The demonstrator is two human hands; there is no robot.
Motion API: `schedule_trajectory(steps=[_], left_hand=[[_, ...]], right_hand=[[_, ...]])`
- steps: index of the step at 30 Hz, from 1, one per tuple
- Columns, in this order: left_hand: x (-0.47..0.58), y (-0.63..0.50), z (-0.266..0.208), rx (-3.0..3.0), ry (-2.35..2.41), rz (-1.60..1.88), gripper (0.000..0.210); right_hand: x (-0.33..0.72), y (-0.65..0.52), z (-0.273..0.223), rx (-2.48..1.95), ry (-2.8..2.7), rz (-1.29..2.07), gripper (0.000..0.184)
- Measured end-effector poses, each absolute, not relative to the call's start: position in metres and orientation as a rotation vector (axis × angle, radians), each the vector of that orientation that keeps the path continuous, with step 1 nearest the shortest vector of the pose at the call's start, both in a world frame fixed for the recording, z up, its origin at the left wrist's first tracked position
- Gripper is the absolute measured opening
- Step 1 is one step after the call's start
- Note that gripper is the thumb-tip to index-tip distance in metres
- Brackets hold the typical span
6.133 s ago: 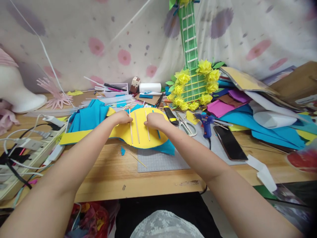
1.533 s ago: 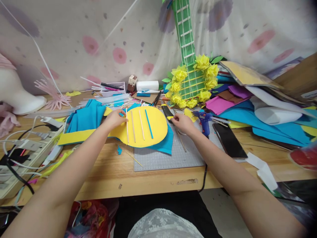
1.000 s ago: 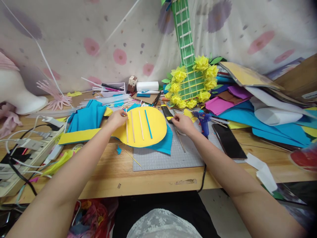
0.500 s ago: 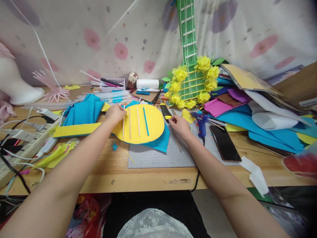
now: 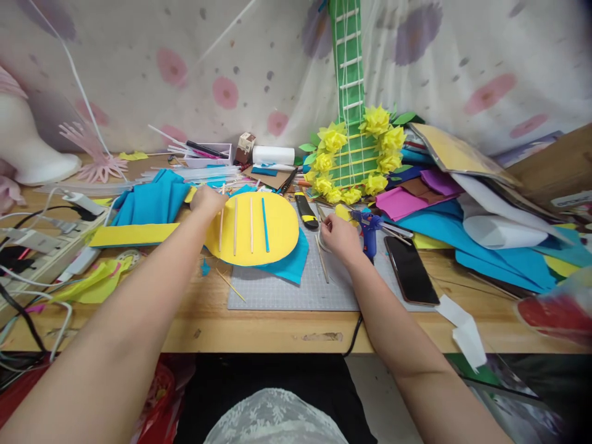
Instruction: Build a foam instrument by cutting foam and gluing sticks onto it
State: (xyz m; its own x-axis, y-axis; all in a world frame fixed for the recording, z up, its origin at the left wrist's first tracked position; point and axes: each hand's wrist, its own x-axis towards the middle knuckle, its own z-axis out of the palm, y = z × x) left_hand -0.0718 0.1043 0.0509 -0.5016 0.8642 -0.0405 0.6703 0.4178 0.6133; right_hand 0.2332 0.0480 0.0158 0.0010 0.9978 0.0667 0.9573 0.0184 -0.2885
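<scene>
The rounded yellow panel [image 5: 283,237] is seen lying flat, partly over a grey cutting mat [image 5: 277,299] and a blue sheet [image 5: 291,262]; three pale sticks [image 5: 251,225] and a blue stick [image 5: 265,225] are ranged across it. Since a moment ago, the right hand [image 5: 342,237] has been drawn slightly clear of the black-and-yellow cutter [image 5: 306,211], and the upper end of a loose stick [image 5: 322,259] has been left uncovered. Its fingers are curled over the scissors (only part of them shows), but whether they are gripped cannot be told. The left hand [image 5: 207,200] is set at the panel's far left edge, by the end stick; its fingertips are hidden, so a pinch cannot be told. The row itself is unchanged; the work appears to be held at arranging.
</scene>
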Motion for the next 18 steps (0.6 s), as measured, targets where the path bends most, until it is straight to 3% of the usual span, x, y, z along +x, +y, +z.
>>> schedule_trajectory(steps=[3, 10, 13, 18], left_hand=[[-0.076, 0.101, 0.06, 1.173, 2.371, 0.906, 0.019], [-0.077, 0.087, 0.092, 0.963, 1.741, 1.486, 0.001], [-0.074, 0.078, 0.1, 0.986, 1.621, 1.532, 0.007], [-0.064, 0.056, 0.104, 1.196, 1.706, 1.356, 0.015]], right_hand=[[0.237, 0.043, 0.019, -2.103, -2.148, 0.136, 0.028], [0.239, 0.048, 0.017, -2.309, -2.207, 0.26, 0.05], [0.24, 0.057, 0.019, -2.389, -2.173, 0.293, 0.054], [0.242, 0.063, 0.036, -2.373, -2.207, 0.318, 0.04]])
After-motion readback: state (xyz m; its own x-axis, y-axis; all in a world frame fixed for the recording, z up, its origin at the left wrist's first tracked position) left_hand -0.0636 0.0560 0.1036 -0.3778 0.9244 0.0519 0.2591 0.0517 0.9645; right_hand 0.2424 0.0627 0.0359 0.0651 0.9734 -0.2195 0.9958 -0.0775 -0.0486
